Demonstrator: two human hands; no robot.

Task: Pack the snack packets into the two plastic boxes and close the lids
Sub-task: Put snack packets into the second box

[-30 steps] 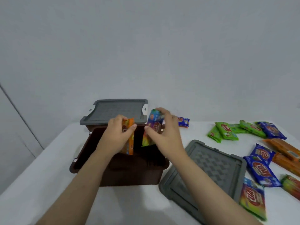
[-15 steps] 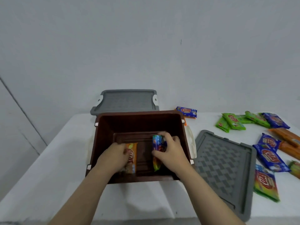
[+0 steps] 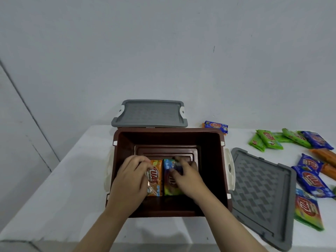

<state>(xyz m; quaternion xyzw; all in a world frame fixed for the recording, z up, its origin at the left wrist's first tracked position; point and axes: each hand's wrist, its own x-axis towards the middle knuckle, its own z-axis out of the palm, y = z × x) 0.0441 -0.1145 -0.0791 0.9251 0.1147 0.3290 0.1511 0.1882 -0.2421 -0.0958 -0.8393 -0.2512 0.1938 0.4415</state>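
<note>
An open brown plastic box (image 3: 214, 146) stands in front of me on the white table. Inside it, my left hand (image 3: 131, 180) rests on an orange snack packet (image 3: 156, 177) lying flat on the box floor. My right hand (image 3: 187, 179) lies on a multicoloured packet (image 3: 168, 186) right beside the orange one. Behind the open box stands a second box with its grey lid (image 3: 150, 113) on. A loose grey lid (image 3: 260, 193) lies to the right of the open box.
Several loose packets lie on the table's right side: green ones (image 3: 267, 140), blue ones (image 3: 312, 180), orange ones (image 3: 325, 155), a multicoloured one (image 3: 308, 211) and a blue one (image 3: 216, 126) near the wall. The table's front edge (image 3: 163, 242) is close to me.
Both hands went down from above the box rim to the box floor, taking the two packets with them. The packets now lie flat side by side.
</note>
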